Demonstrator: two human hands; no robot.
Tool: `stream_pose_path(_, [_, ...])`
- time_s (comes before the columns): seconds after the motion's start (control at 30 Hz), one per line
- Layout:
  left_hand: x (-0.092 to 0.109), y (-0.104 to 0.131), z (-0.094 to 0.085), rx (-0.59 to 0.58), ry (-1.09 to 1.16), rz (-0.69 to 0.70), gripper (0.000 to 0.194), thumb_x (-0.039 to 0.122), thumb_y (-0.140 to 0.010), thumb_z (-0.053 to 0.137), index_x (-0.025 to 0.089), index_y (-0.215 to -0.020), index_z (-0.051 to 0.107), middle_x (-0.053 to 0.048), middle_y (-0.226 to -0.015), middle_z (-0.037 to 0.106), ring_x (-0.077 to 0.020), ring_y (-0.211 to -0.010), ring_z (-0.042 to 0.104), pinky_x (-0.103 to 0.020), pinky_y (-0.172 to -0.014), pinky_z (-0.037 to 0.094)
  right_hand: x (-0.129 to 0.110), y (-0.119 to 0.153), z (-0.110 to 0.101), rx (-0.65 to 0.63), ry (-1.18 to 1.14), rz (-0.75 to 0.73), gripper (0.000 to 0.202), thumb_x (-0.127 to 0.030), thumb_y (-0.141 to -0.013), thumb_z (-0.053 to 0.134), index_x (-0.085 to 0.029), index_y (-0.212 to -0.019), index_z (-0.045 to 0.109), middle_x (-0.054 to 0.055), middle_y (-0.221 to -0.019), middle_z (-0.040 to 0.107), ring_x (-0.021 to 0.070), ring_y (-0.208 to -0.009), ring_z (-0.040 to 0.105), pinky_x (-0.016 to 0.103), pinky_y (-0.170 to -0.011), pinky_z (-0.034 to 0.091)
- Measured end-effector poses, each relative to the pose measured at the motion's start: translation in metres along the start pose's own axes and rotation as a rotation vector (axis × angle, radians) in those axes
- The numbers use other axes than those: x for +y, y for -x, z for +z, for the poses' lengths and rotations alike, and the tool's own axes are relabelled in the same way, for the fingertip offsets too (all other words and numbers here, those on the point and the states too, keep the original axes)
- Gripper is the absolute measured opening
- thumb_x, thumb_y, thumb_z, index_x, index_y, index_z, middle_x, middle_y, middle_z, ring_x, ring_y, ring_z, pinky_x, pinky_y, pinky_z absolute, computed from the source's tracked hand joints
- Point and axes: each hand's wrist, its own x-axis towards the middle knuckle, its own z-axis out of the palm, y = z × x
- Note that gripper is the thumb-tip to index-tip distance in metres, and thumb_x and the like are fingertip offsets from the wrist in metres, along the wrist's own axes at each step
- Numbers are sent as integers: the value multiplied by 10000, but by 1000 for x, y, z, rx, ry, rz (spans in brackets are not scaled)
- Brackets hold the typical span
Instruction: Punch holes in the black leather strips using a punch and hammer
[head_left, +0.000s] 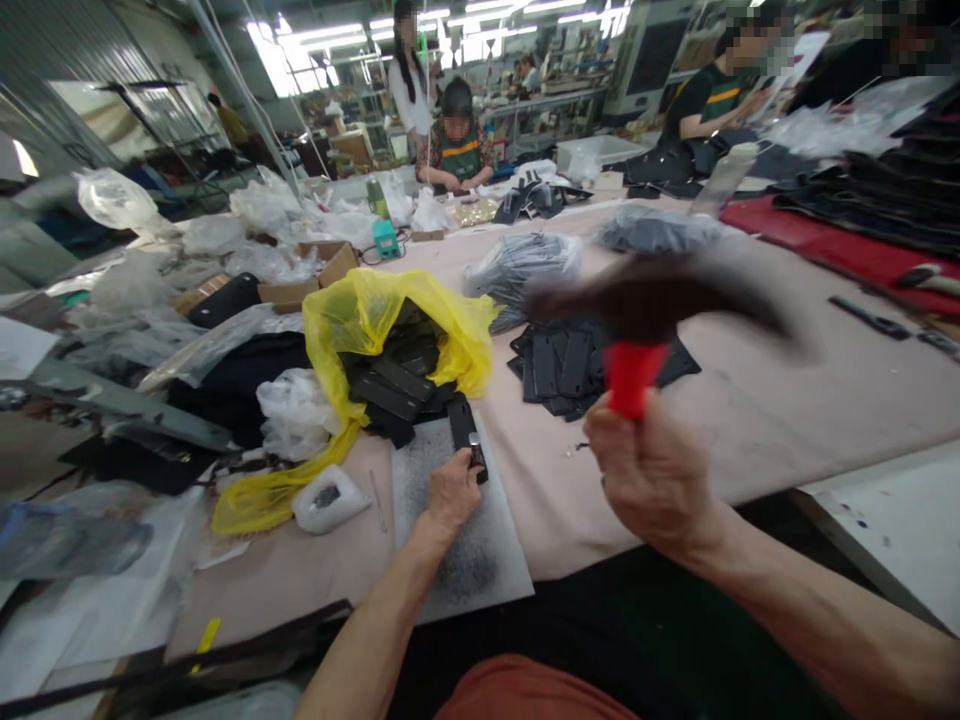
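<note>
My right hand [651, 475] grips the red handle of a claw hammer [637, 375], raised above the table; its dark head is smeared by motion. My left hand [454, 490] is closed around a short metal punch [475, 445] with a shiny top. The punch stands on a black strap-like piece [460, 415], though its lower tip is hidden by my fingers. Beneath them lies a worn pale board [480, 560] with dark marks. Just beyond, a yellow plastic bag [337, 310] spills more black pieces [394, 390].
A pile of flat black pieces [559, 365] lies behind the hammer. Grey bundles in clear plastic [521, 265] sit farther back. A small white bag [330, 500] rests left of the board. Dark tools [870, 317] lie at the right. A co-worker [456, 150] sits across the table.
</note>
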Motion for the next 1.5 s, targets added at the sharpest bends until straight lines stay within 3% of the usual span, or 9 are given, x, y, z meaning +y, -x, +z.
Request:
stream_pose_path(0.13, [-1,0,1,11,18,10,103,166,-863,504,195,-899,596,-67,-875,700,-214,-821,664,-301,-719,479,26,15,8,-451,251,89,239,-367,-902,445,-215,-717,448,-26,-529,439,110,-442,324,286,-486,175])
stream_pose_path(0.37, [-5,1,3,46,62,37,129,169,-861,512,191,-932,617,-78,-895,703,-227,-839,669,-323,-747,501,108,40,39,-545,165,520,313,-345,-952,305,-194,-754,495,-13,-583,516,123,-497,467,248,-511,321])
stream_pose_path(0.5, [-9,1,4,71,125,60,174,161,-855,512,192,-978,631,-79,-952,713,-236,-897,672,-347,-804,517,136,62,74,-517,363,493,210,-258,-924,411,-153,-980,584,101,-877,634,193,-758,591,292,-667,403])
stream_pose_path(0.6, [-12,0,5,74,154,62,185,160,-852,509,192,-975,645,-79,-964,715,-234,-925,672,-359,-845,521,127,63,98,-420,395,265,328,-232,-871,522,-175,-1193,555,141,-1202,564,259,-1058,526,355,-862,391])
stream_pose_path(0.73, [-13,-1,7,84,179,50,205,177,-859,504,189,-995,658,-83,-990,717,-235,-952,670,-374,-874,522,101,55,136,-405,225,58,378,-253,-861,557,-207,-1236,553,97,-1270,540,252,-1150,465,385,-960,356])
stream_pose_path(0.9, [-17,-4,7,95,317,-8,202,200,-854,517,187,-979,676,-73,-999,722,-220,-957,669,-362,-891,518,92,61,173,-362,115,135,394,-182,-801,601,-238,-1190,580,69,-1298,522,247,-1143,461,403,-958,339])
stream_pose_path(1.07, [-32,-8,0,201,488,-224,202,291,-872,525,170,-932,675,-65,-897,732,-209,-828,685,-354,-795,547,96,65,175,-340,69,188,401,-165,-773,613,-261,-1162,594,51,-1303,525,241,-1130,460,413,-962,320])
stream_pose_path(1.3, [-35,0,-2,177,496,-97,198,296,-869,534,188,-934,687,-59,-956,724,-205,-916,672,-346,-853,528,95,62,177,-332,58,190,389,-161,-758,588,-238,-1139,572,54,-1272,543,237,-1116,474,402,-960,315])
stream_pose_path(1.5, [-31,0,-5,218,478,-160,225,307,-876,520,177,-946,689,-61,-936,726,-203,-891,676,-336,-834,526,95,33,186,-312,175,309,378,-324,-816,575,-170,-1160,547,113,-1163,575,265,-1108,491,393,-938,342])
